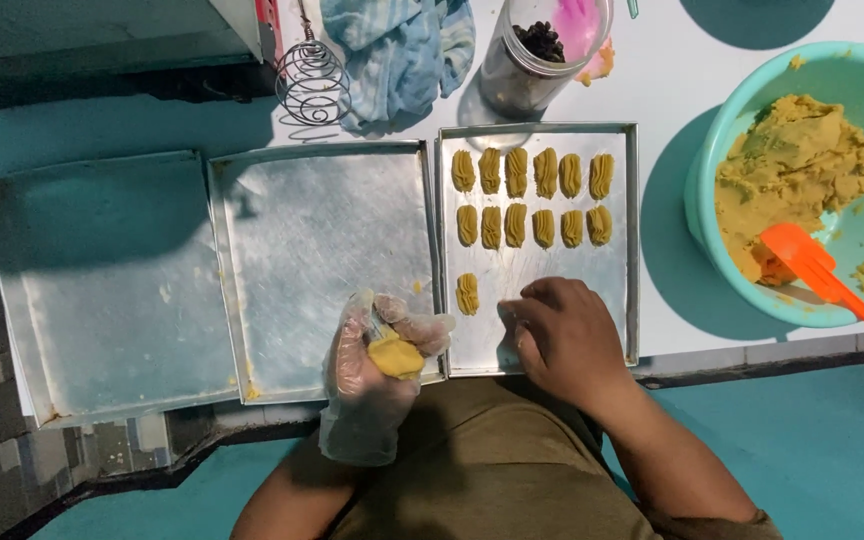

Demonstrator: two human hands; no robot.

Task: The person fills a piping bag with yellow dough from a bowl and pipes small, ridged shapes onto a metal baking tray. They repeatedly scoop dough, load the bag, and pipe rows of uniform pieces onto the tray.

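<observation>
My left hand (372, 365), in a clear plastic glove, is closed around a lump of yellow dough (395, 355) over the near edge of the middle tray. My right hand (562, 335) is bare, its fingers curled down onto the right baking tray (632, 250), beside a single ridged dough piece (467, 294). What lies under its fingers is hidden. Two rows of ridged dough pieces (532, 200) fill the far part of that tray.
Two bare metal trays (322, 250) (102, 290) lie to the left. A teal bowl (702, 200) of yellow dough with an orange spatula (822, 275) stands at right. A jar of dark bits (542, 50), a blue cloth (402, 55) and a wire coil whisk (312, 85) lie beyond.
</observation>
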